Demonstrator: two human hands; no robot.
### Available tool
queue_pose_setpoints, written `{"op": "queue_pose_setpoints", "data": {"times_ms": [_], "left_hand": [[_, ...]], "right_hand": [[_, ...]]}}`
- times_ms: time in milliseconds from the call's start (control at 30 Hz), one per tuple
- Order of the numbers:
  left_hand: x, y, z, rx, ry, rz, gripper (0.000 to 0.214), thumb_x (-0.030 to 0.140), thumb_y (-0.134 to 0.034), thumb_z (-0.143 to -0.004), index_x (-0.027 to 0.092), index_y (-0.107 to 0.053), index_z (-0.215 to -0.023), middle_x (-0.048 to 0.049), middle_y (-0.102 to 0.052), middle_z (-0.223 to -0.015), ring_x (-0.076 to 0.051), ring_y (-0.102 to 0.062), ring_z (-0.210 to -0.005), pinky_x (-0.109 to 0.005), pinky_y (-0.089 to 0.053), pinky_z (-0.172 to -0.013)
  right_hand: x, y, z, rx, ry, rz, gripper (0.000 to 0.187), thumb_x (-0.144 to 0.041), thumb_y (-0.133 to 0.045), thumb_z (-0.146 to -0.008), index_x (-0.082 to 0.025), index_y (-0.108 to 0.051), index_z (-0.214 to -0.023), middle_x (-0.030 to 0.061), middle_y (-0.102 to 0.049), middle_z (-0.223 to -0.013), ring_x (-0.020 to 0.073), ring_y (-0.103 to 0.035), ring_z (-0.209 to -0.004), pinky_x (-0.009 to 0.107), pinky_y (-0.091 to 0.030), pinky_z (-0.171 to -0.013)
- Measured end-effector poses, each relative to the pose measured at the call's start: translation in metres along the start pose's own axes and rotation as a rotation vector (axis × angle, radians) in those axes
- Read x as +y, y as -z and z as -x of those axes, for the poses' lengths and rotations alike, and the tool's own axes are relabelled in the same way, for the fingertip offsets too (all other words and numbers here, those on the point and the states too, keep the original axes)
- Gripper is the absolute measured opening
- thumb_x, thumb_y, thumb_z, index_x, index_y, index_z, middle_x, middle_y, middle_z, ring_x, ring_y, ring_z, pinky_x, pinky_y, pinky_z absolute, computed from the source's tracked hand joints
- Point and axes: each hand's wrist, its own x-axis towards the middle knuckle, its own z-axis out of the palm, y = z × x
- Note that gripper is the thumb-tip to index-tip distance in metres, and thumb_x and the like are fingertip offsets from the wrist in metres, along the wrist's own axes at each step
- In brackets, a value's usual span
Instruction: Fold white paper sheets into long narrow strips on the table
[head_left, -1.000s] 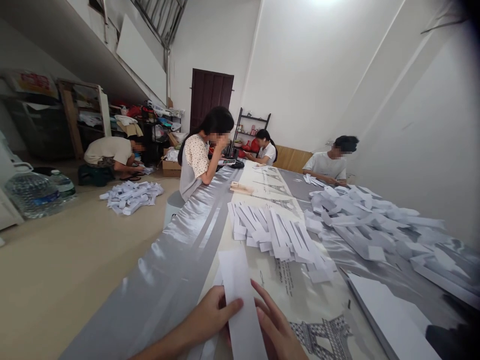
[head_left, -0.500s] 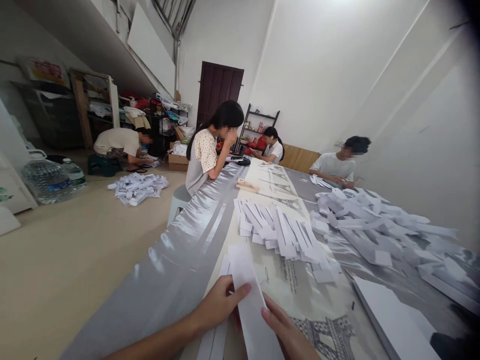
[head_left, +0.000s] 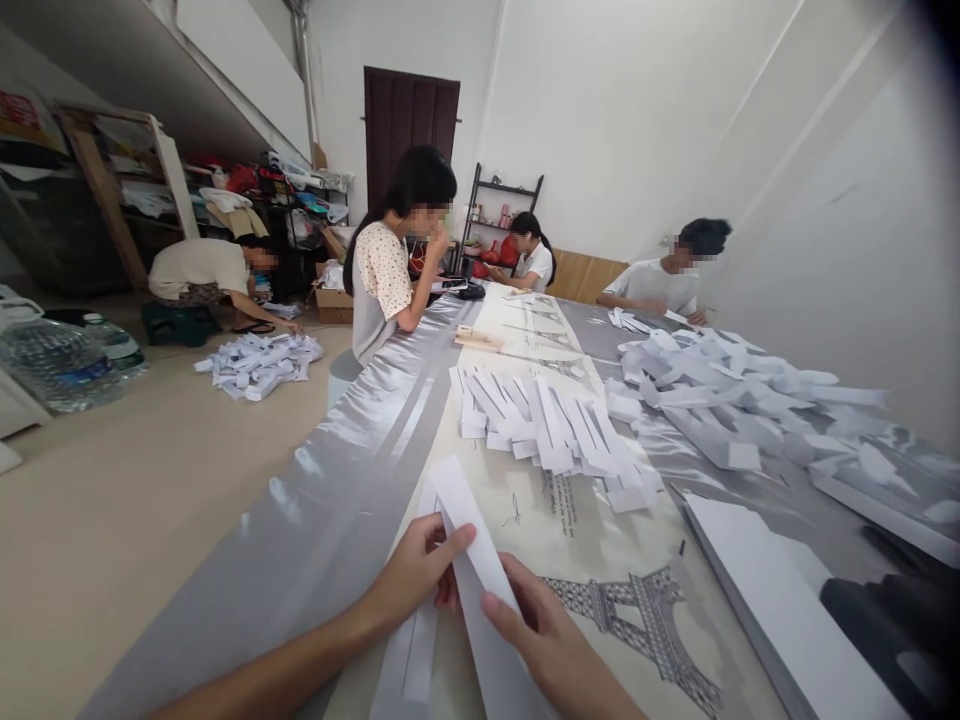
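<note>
- A white paper strip (head_left: 491,660) is held in both hands, right above the near end of the table, with its far end pointed away from the body.
- It's pinched by the left hand (head_left: 420,570): thumb pressed on top, fingers tucked underneath, pretty much closed on the paper.
- The right edge is gripped lower down by the right hand (head_left: 544,615), thumb laid on the face and fingers curled loosely; how far they reach behind can't be told.
- More flat strips (head_left: 416,655) can be seen under the left hand, partly covered by it.
- Just past the hands, a row of folded strips (head_left: 551,430) is spread, overlapping, across a cream runner (head_left: 517,510) printed with Eiffel Towers.
- Over on the right, the grey tablecloth (head_left: 315,540) is covered by a big messy paper pile (head_left: 750,385), with a stack of white sheets (head_left: 772,590) parked nearer.
- Another paper heap (head_left: 259,365) is dumped on the floor, near a crouched person (head_left: 199,270).
</note>
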Motion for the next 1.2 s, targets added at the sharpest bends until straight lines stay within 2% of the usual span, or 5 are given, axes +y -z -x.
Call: {"op": "queue_pose_setpoints", "data": {"times_ms": [200, 400, 733, 1033, 1200], "left_hand": [[0.005, -0.001, 0.001, -0.02, -0.02, 0.026, 0.052, 0.066, -0.058, -0.09, 0.017, -0.052, -0.075, 0.0005, -0.057, -0.049, -0.011, -0.05, -0.038, -0.02, -0.031, -0.037], [0.001, 0.001, -0.001, -0.026, -0.045, 0.032, 0.05, 0.064, -0.056, -0.092, 0.017, -0.051, -0.073, 0.0044, -0.051, -0.048, -0.008, -0.045, -0.037, -0.019, -0.029, -0.037], [0.005, 0.005, -0.004, 0.077, -0.106, 0.042, 0.048, 0.06, -0.063, -0.089, 0.02, -0.045, -0.068, 0.0084, -0.042, -0.042, -0.007, -0.038, -0.035, -0.019, -0.025, -0.038], [0.004, 0.015, -0.003, 0.055, -0.084, 0.049, 0.052, 0.061, -0.067, -0.085, 0.019, -0.047, -0.063, 0.0067, -0.045, -0.039, -0.006, -0.036, -0.033, -0.02, -0.023, -0.038], [0.015, 0.015, 0.004, -0.117, -0.027, 0.004, 0.047, 0.057, -0.071, -0.083, 0.016, -0.054, -0.065, 0.0046, -0.05, -0.044, -0.008, -0.044, -0.039, -0.019, -0.03, -0.041]], "right_hand": [[0.002, 0.001, 0.003, 0.052, -0.222, -0.359, 0.054, -0.062, -0.064, -0.087, -0.021, -0.069, -0.123, 0.0075, -0.075, -0.09, 0.026, -0.073, -0.075, 0.043, -0.056, -0.082], [0.008, -0.001, -0.002, 0.01, -0.236, -0.249, 0.048, -0.057, -0.073, -0.083, -0.017, -0.071, -0.111, 0.0079, -0.076, -0.09, 0.024, -0.073, -0.074, 0.034, -0.054, -0.072], [0.023, 0.0, -0.003, -0.027, -0.253, -0.23, 0.053, -0.055, -0.084, -0.071, -0.019, -0.072, -0.108, 0.0068, -0.076, -0.079, 0.0248, -0.072, -0.072, 0.034, -0.055, -0.069], [0.034, 0.001, -0.005, -0.131, -0.214, -0.168, 0.054, -0.06, -0.076, -0.08, -0.02, -0.072, -0.116, 0.0116, -0.077, -0.093, 0.0296, -0.072, -0.087, 0.042, -0.055, -0.081], [0.012, 0.017, -0.014, 0.037, -0.053, -0.211, 0.046, -0.057, -0.066, -0.089, -0.024, -0.071, -0.121, 0.0124, -0.069, -0.118, 0.0289, -0.064, -0.102, 0.041, -0.052, -0.086]]}}
